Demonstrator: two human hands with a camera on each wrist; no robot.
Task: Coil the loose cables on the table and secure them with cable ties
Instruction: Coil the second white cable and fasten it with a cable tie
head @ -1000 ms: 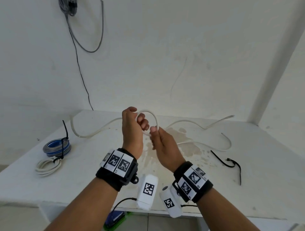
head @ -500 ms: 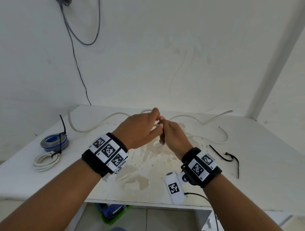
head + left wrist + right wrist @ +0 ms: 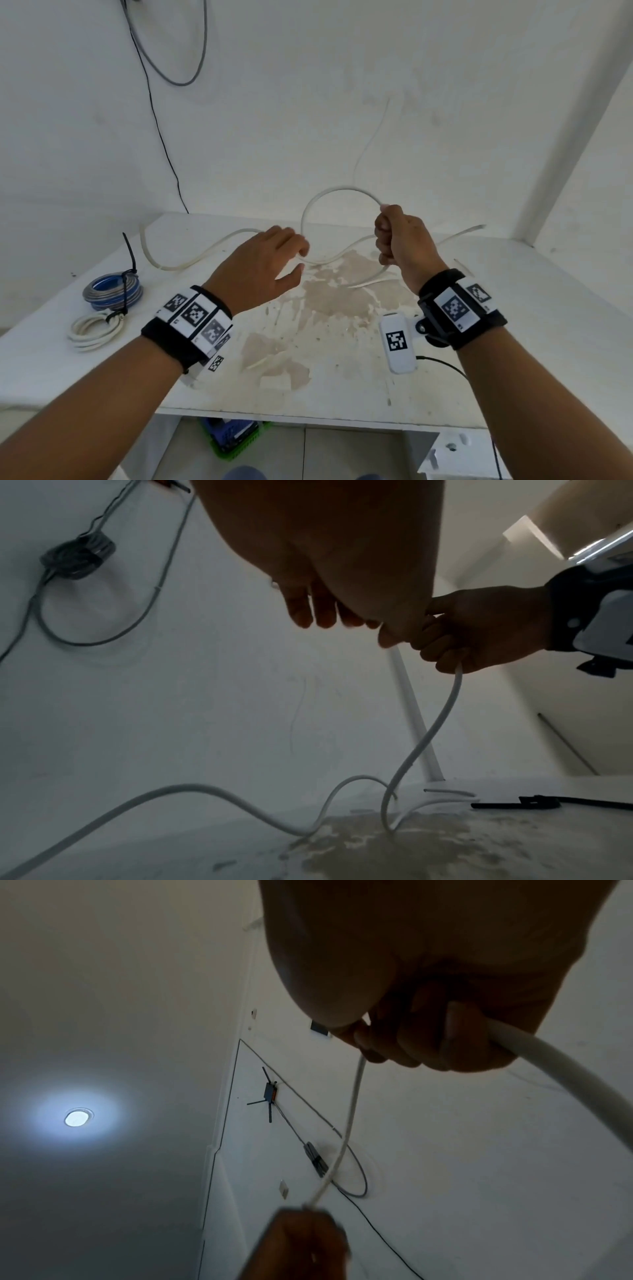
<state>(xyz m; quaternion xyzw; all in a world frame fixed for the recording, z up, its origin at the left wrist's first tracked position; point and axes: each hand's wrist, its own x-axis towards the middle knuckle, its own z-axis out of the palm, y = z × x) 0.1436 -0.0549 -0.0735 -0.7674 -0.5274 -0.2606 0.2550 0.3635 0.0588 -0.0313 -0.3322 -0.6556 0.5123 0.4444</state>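
A long white cable (image 3: pixel 339 189) snakes over the white table (image 3: pixel 342 394). My right hand (image 3: pixel 387 236) grips it in a fist above the table. From that fist a round loop rises and curves down to my left hand (image 3: pixel 298 260). The left fingers are loosely extended, and their tips touch the loop's lower left side. In the right wrist view the cable (image 3: pixel 349 1123) runs from my right fingers down to the left hand. A loose black cable tie (image 3: pixel 534 803) lies on the table to the right, mostly hidden behind my right wrist in the head view.
At the table's left edge lie a blue-grey coil (image 3: pixel 113 291) and a white coil (image 3: pixel 94 329), each bound with a black tie. Dark cables (image 3: pixel 164 137) hang on the back wall. A green basket (image 3: pixel 236 438) sits under the table.
My hands were close together low over the table and have moved apart. The right hand has risen with the cable, and the loop is wider. The left hand no longer grips the cable.
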